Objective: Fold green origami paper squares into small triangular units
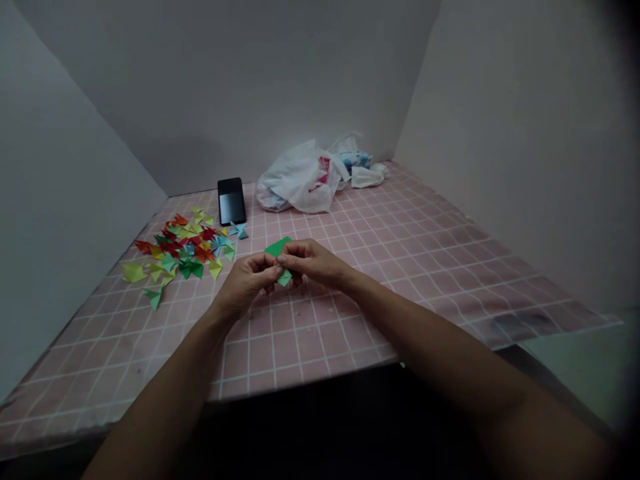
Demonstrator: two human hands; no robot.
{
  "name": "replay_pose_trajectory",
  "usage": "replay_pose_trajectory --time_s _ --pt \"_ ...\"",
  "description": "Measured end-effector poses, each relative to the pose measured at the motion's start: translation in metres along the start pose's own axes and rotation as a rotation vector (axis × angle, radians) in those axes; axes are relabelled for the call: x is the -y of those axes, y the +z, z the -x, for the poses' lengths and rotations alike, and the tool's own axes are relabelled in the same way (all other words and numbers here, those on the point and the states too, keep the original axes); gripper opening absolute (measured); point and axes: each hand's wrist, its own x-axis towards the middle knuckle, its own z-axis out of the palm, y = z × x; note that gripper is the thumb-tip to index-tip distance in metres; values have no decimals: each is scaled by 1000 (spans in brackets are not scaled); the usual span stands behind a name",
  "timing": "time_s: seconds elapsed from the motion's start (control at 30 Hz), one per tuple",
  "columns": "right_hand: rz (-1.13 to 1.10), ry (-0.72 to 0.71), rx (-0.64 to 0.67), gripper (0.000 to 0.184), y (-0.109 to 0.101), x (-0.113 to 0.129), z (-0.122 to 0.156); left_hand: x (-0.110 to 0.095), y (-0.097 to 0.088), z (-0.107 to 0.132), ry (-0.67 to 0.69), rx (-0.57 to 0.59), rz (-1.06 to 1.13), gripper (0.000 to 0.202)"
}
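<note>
A small piece of green folded paper (278, 247) is held up just above the table, darker green at its top and paler at its lower tip. My left hand (249, 275) pinches it from the left between thumb and fingers. From the right, my right hand (314, 261) pinches the same paper, its thumb close to the left thumb. The fingers cover the paper's middle, so the folds there are hidden. Left of my hands lies a loose pile of small folded paper shapes (190, 268) in red, orange, yellow, green and pale blue.
A black phone (232, 201) leans at the back behind the pile. Next to it, a crumpled white plastic bag (300, 180) and a blue and white packet (356, 160) lie by the wall. A pink checked cloth (425, 267) covers the table, with walls on three sides.
</note>
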Motion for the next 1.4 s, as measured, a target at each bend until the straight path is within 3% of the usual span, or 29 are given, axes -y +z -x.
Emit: replay_pose_trajectory --time_s 0.17,0.4,0.73,1.03,1.4 --pt "-27 -16 6 37 0 0 -1 -1 1 -1 -14 -13 9 23" --pt "1 -61 -96 22 1 3 -2 1 4 0 -52 -17 164 30" --pt "118 -112 -149 18 5 2 -2 4 2 -1 -130 -28 235 34" --pt "160 -106 -259 19 5 -2 -4 3 8 1 24 -102 118 31" --pt "83 -132 -409 21 17 -9 -3 9 10 0 59 -75 113 26"
